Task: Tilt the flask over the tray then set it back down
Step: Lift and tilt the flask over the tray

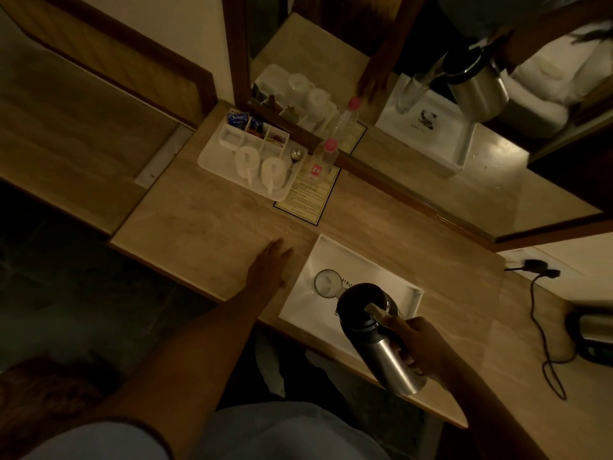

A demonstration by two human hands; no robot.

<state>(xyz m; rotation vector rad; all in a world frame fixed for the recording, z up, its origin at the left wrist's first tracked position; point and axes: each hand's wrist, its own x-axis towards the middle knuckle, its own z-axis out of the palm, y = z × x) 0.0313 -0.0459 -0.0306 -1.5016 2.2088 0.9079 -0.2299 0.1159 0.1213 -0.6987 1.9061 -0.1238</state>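
A steel flask (381,340) with a black top is tilted, its top leaning over the white tray (358,257) on the counter. My right hand (418,346) is shut on the flask's handle, thumb near the lid lever. A clear glass (328,283) stands in the tray just beyond the flask's top. My left hand (270,263) rests flat on the countertop to the left of the tray, fingers spread, holding nothing.
At the back left a second tray (212,161) holds two white cups, a spoon and tea sachets. A pink-capped bottle (323,161) stands on a printed card. A mirror runs along the back. A black cable (544,343) and an appliance lie at the right.
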